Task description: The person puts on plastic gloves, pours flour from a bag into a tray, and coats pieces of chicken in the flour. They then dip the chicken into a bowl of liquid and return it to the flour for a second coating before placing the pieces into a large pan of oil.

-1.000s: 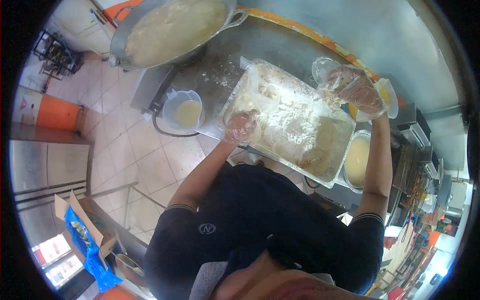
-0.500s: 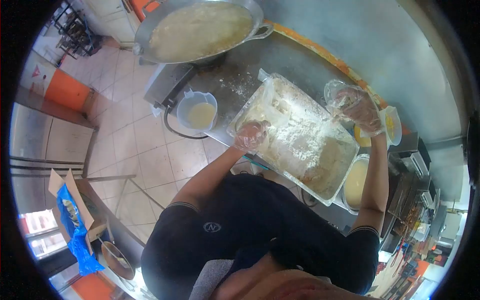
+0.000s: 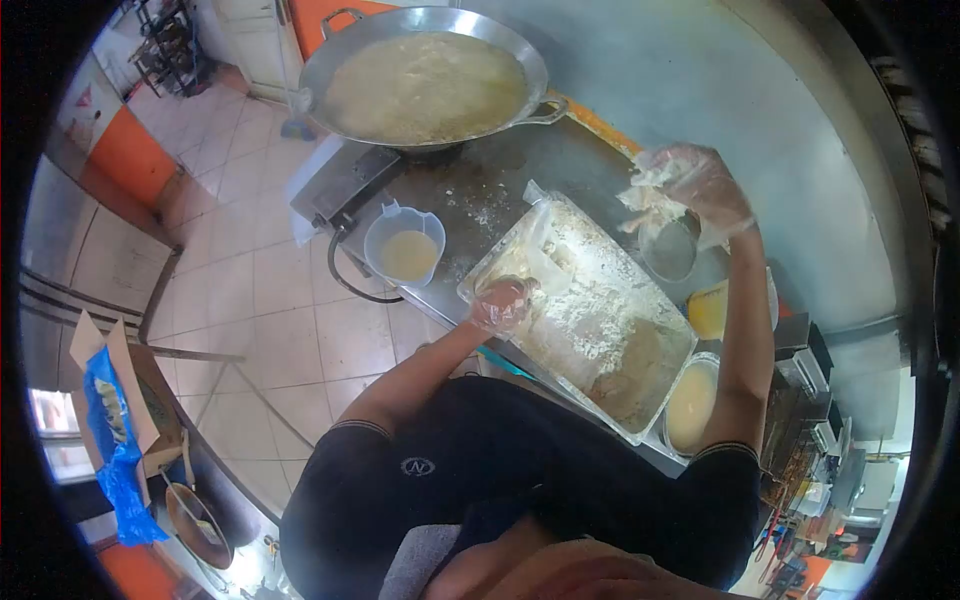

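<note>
My right hand (image 3: 705, 190), in a clear plastic glove, is raised beyond the far right edge of the tray. Its fingers are closed on white, flour-coated food pieces (image 3: 650, 203), whose kind I cannot make out. Just below it stands a round, clear container (image 3: 668, 250). My left hand (image 3: 502, 305), also gloved, is curled closed at the near left edge of the metal tray (image 3: 575, 385); what its fingers hold is hidden. White flour (image 3: 610, 290) is spread over the tray, and a clear plastic bag (image 3: 548, 262) lies in its left part.
A large wok (image 3: 430, 85) of cloudy liquid sits at the back left. A jug (image 3: 405, 245) with pale liquid stands left of the tray. Right of the tray are a tub of pale batter (image 3: 690, 405) and a container with yellow contents (image 3: 708, 310).
My right hand has moved up and away from the tray, and the white pieces in it now show clearly. My left hand stays at the tray's edge. The camera view has shifted slightly.
</note>
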Available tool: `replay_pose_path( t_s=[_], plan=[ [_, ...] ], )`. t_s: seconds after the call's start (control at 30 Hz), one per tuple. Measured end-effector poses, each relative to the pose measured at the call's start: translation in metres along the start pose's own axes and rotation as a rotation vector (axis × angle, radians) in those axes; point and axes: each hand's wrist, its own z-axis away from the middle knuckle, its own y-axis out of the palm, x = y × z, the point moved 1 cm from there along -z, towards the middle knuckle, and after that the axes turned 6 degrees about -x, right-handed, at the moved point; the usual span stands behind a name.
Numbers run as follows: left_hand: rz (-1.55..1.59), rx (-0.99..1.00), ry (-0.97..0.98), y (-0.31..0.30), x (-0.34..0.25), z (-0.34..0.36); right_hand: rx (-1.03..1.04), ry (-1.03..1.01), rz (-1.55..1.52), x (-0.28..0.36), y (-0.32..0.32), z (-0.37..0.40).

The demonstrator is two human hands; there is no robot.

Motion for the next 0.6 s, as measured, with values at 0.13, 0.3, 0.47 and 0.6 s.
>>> replay_pose_path(
  t_s=[0.13,0.3,0.47,0.6],
  plan=[
    [0.111,0.022,-0.161,0.015,0.006,-0.009,-0.027,0.034,-0.104,0.017,0.011,-0.016],
    [0.515,-0.043,-0.289,-0.025,-0.014,-0.032,-0.006,-0.012,-0.099,-0.002,0.024,-0.024],
    [0.406,-0.093,-0.131,0.004,0.004,-0.027,0.063,-0.087,-0.148,-0.008,0.019,-0.015],
    [0.27,0.004,-0.115,-0.005,0.008,-0.015,0.015,-0.049,-0.011,0.014,0.01,-0.008]
  ],
)
